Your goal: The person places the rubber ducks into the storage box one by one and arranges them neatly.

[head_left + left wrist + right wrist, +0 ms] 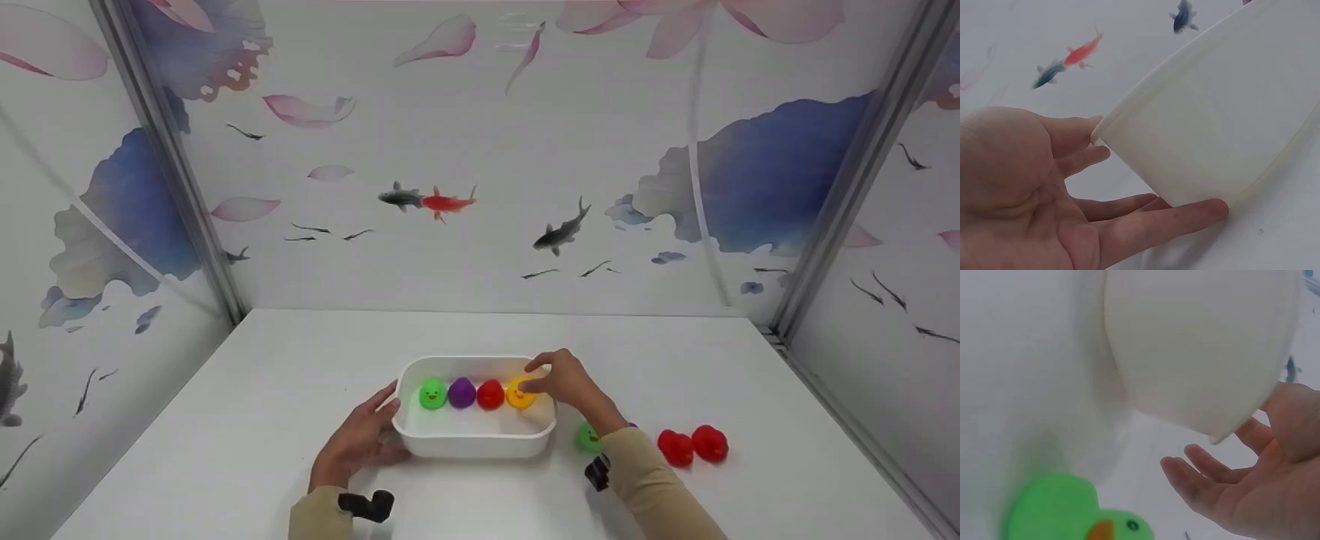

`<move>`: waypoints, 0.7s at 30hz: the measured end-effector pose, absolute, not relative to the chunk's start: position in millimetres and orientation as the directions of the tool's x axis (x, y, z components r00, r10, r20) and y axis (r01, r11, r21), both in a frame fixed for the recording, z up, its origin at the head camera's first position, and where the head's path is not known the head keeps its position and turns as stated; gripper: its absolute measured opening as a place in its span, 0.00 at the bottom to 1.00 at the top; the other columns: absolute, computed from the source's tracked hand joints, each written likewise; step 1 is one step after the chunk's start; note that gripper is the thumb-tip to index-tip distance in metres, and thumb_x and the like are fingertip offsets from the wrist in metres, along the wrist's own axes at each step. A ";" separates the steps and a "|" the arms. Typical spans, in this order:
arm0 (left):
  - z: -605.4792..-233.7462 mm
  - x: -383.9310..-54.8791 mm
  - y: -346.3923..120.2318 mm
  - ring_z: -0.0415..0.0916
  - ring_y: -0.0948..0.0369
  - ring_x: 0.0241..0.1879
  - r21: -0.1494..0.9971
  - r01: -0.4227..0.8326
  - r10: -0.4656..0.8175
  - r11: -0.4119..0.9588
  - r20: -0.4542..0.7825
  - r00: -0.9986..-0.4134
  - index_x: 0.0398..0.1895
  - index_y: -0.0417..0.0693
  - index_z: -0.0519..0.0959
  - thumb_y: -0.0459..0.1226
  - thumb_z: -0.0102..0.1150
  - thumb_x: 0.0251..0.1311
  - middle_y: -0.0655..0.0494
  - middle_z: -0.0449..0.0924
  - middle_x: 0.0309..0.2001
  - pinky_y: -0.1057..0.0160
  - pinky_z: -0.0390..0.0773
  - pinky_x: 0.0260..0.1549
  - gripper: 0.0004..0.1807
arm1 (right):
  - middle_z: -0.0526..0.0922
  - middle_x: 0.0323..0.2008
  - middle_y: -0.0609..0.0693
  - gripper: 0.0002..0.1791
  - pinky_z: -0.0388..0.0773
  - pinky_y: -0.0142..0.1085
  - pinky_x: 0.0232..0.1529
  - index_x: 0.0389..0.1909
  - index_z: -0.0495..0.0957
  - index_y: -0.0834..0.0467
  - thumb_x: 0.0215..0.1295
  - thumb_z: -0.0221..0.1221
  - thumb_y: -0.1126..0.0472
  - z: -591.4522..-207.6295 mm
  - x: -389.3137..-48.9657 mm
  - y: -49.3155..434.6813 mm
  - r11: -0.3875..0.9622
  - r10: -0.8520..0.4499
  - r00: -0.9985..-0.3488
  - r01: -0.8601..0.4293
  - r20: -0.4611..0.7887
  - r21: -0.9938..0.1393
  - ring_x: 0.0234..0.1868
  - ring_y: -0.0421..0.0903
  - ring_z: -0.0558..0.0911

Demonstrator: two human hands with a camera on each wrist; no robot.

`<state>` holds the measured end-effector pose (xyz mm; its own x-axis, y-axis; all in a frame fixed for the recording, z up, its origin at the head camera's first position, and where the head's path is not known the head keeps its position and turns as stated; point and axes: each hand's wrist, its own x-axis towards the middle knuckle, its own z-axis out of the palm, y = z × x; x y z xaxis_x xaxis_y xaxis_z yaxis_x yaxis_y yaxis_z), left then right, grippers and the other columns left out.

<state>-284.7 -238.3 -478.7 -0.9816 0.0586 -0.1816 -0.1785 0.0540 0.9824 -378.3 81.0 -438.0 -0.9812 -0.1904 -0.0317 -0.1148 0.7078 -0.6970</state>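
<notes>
A white plastic box (474,445) holds a row of small toy ducks: a green duck (433,394), a purple duck (462,393), a red duck (490,394) and a yellow duck (517,395). At the box's left end, my left hand (361,433) rests its extended fingers against the wall and corner, also seen in the left wrist view. Over the right rim reaches my right hand (564,379). Its thumb overlaps the yellow duck, and the index fingertip stands a little above it. The right wrist view shows the other fingers (1202,464) loose outside the box; the thumb and index tips are hidden there.
Right of the box, another green duck (588,437) lies partly behind my right wrist, with a bit of something purple (632,425) beside it. Farther right are two red ducks (676,448). Printed panels (480,262) enclose the white table (300,360) at the back and sides.
</notes>
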 end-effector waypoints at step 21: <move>-478.4 -283.5 -236.8 0.66 0.36 0.70 0.981 -0.181 0.038 0.066 -0.183 -0.982 0.80 0.55 0.52 0.46 0.44 0.78 0.35 0.61 0.74 0.40 0.83 0.51 0.32 | 0.79 0.62 0.52 0.30 0.80 0.55 0.61 0.60 0.78 0.46 0.56 0.73 0.48 -439.2 -331.5 167.0 0.685 -0.297 -0.955 -0.217 0.006 -0.696 0.64 0.59 0.77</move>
<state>-283.5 -236.8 -478.4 -0.9823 0.0384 -0.1834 -0.1807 0.0663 0.9813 -331.5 167.0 -439.2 -0.9550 -0.2966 0.0055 -0.2167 0.6846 -0.6960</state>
